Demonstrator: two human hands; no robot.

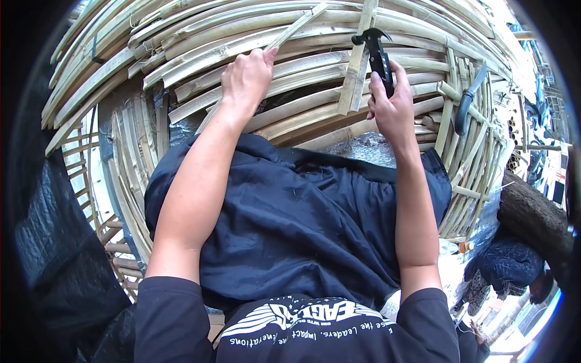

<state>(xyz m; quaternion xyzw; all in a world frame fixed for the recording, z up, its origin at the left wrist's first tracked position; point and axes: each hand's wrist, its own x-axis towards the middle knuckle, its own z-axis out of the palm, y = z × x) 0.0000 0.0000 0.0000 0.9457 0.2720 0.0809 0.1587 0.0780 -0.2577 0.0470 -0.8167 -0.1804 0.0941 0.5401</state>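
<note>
well, in the head view my right hand [393, 103] is wrapped round the handle of a black claw hammer [377, 55], whose head is over a pale cross slat [348, 91]. left of the hammer, my left hand [248, 78] is closed on a thin bamboo strip [298, 26]. right of the hammer, a dark-handled knife [465, 110] rests on bamboo rods [448, 121]; nearer me than the hammer, dark cloth [290, 236] spreads over my lap.
</note>
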